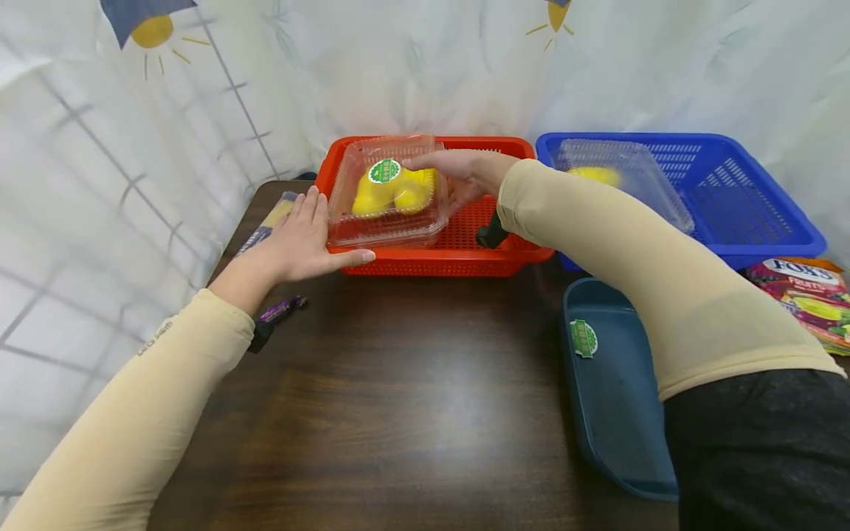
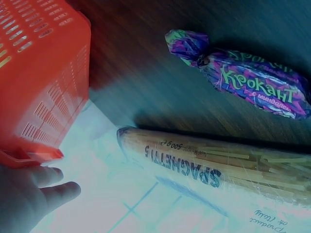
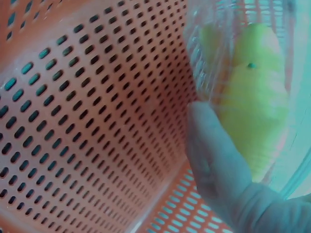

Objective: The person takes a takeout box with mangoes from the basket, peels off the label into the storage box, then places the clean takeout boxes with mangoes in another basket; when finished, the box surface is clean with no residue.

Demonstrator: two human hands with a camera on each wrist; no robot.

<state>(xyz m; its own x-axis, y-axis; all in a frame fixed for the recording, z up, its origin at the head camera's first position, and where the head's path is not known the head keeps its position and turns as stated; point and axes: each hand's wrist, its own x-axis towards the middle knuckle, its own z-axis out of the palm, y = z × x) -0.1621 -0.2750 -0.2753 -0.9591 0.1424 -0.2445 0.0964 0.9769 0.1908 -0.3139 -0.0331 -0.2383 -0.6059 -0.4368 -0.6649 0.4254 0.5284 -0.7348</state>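
A clear plastic clamshell box (image 1: 388, 192) with yellow fruit inside and a green label on its lid stands in the left part of the red basket (image 1: 451, 264). My right hand (image 1: 468, 173) grips the box by its right side; the right wrist view shows the thumb against the clear wall, beside the yellow fruit (image 3: 255, 107). My left hand (image 1: 299, 240) lies with straight, spread fingers at the basket's left rim. Below that hand are a spaghetti pack (image 2: 194, 155) and a purple wrapped candy (image 2: 257, 80).
A blue basket (image 1: 750, 214) at the back right holds another clear box (image 1: 627, 177) with yellow fruit. In front of it lies a dark blue tray (image 1: 624, 413) bearing a green label. A red candy bag (image 1: 810, 302) is at the far right. White curtains hang behind.
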